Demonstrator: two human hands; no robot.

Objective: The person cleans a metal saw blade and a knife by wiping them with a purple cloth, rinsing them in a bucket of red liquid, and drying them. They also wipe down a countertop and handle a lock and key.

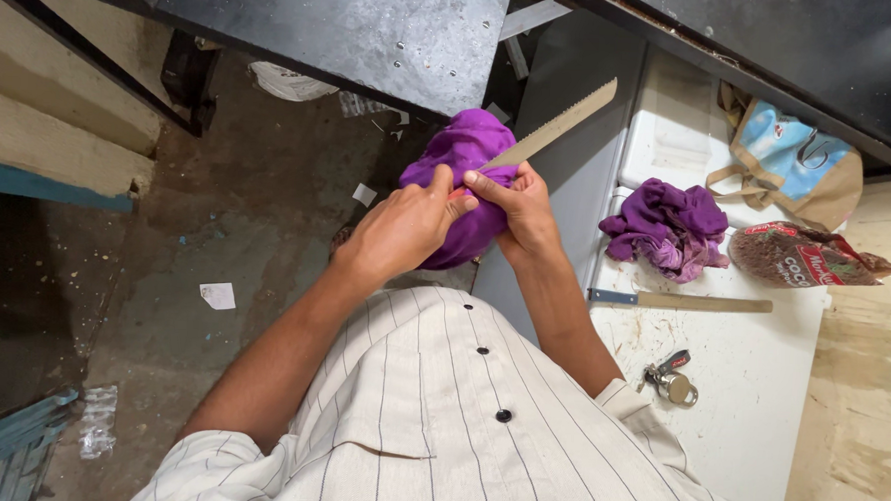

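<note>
I hold a purple cloth (467,151) bunched around the base of a long serrated knife (561,123), whose pale blade points up and to the right. My left hand (398,230) grips the cloth from the left, thumb pressed toward the blade. My right hand (519,209) holds the cloth and the hidden handle from the right. Both hands touch at the thumbs, in front of my striped shirt.
A white chest lid (751,364) at the right carries a second purple cloth (670,226), a knife with a wooden handle (680,302), a padlock with keys (671,382), a brown packet (806,256) and a blue-and-tan bag (792,155). A dark metal table (355,26) stands ahead; concrete floor lies at left.
</note>
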